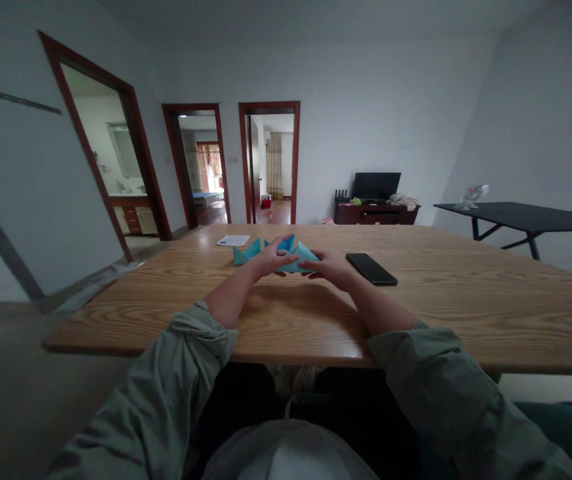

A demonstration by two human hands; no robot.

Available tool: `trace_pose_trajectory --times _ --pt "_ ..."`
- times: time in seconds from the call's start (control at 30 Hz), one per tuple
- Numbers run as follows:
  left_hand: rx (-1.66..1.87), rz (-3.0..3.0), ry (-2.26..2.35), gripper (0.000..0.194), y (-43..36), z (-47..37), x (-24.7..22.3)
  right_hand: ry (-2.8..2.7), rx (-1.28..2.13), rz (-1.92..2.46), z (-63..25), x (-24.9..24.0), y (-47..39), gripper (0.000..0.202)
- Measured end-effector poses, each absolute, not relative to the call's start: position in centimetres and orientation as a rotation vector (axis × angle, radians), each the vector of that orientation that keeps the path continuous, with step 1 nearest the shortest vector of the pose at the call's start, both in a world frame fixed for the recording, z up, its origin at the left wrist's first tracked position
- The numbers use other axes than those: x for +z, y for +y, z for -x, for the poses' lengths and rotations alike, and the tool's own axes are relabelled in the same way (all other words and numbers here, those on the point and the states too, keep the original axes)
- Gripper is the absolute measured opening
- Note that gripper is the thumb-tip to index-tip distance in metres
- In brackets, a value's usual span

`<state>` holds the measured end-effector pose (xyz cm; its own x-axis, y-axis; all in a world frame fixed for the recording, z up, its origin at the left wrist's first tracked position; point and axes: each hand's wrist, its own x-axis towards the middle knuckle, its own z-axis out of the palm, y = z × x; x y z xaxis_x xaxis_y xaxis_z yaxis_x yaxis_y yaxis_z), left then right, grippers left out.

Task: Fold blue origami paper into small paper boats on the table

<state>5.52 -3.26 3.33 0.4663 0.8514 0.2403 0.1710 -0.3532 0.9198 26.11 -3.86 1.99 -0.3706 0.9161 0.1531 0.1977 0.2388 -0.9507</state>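
Head view: avoid nudging the turquoise folded-paper piece (pixel 247 253) just beside the left hand (pixel 267 257). With that hand's fingers and thumb clamped on the light-blue folded-paper shape (pixel 293 266), steady lightly, best near the creases. Located between both hands, within each grip, close over the wood-grain table (pixel 296 320). With the right hand (pixel 333 268) clamped on its right side, match pressure to spare the folds. Farther right, mind the flat black phone (pixel 372 269).
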Motion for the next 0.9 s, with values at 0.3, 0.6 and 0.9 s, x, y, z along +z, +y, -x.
trace_pose_trajectory --times 0.3,0.6,0.9 --pt "0.912 -1.982 0.925 0.047 -2.7 -5.7 2.7 -1.952 0.942 1.006 -25.9 1.8 -3.8 0.036" --pt "1.099 -1.877 0.938 0.061 -2.6 -5.6 2.6 -1.853 0.750 0.946 -25.5 1.5 -4.1 0.086" --pt "0.862 -1.805 0.875 0.062 -3.5 -7.1 2.6 -1.975 -0.237 1.209 -25.1 2.4 -4.9 0.061"
